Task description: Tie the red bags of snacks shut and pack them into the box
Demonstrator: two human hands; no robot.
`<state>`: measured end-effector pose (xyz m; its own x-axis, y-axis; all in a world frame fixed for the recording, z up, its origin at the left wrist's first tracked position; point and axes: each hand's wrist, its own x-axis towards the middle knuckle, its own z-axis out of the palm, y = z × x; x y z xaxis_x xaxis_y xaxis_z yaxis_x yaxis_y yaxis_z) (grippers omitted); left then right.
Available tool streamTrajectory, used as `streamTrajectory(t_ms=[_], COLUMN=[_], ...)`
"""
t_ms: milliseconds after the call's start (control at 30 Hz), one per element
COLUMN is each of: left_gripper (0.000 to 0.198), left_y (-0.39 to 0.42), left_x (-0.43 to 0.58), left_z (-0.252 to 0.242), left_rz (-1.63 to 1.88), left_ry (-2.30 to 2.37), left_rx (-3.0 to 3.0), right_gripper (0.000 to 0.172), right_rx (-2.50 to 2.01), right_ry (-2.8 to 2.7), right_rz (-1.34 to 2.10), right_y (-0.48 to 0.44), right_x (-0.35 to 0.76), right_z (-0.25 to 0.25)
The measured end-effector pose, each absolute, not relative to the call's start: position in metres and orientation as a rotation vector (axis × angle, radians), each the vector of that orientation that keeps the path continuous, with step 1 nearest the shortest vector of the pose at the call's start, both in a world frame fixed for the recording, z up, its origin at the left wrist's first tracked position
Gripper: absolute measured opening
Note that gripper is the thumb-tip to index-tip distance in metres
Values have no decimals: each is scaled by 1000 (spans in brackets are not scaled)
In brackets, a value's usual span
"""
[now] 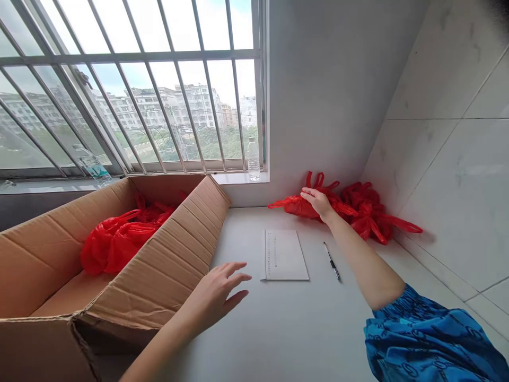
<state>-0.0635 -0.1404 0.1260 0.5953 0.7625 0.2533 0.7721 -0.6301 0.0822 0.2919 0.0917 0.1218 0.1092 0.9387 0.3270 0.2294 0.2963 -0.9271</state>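
Hands logged left to right. The left hand [217, 297] is wide open with fingers spread and nothing held. It is laid against the outer wall of the cardboard box [159, 265], near the front edge of the bench [278, 329]. The box is set on the left side of the bench with its flaps open. The red bags in the box [115, 241] are heaped toward its far end.

Mid-bench, a paper sheet [284, 254] is laid flat, and a pen [331, 261] is placed just to its right, not touching it.

The right hand [316, 201] is stretched toward the far right corner, palm down on the leftmost bag of the red bag pile [366, 209], which is bunched against the wall. Its fingers are curved over the film, but it cannot be told whether anything is actually pinched.

Judgement on the grasp:
- Handles look tangled across the pile. One bag's bunched body or both its loops should be taken, not a lone loop, or neighbours may be dragged along.
- Sheet and pen lie close under the arm and could be swept by trailing film.
- The box is best steadied by the open hand.
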Motion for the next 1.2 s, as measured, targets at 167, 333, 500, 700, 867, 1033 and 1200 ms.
streamTrajectory(t_ms=[167,333,500,700,867,1033,1200], left_gripper=[28,34,36,32,31,31,31], left_y=[-131,-137,-135,-115,-92,-78,-72], left_x=[-45,-43,-48,-32,-2,39,59], left_z=[97,81,72,70,72,73,64], left_rz=[-378,-415,-641,-947,-1083,-1078,-940], left_ry=[-1459,-1571,-1732,-1880,-1918,-1842,-1848], left_rx=[-2861,-2894,-2746,-2663,-2671,-2652,-2535], right_gripper=[44,41,44,41,43,38,39], right_rx=[-973,-812,-827,-881,-845,-1107,-1001], right_ry=[-1371,-1352,-1467,-1581,-1446,-1298,-1478], right_rz=[858,1114,1254,1298,1306,1125,1250], right_y=[59,7,-43,-67,-54,-36,-37], right_x=[288,266,247,240,246,248,235], right_z=[167,170,154,134,100,50,29])
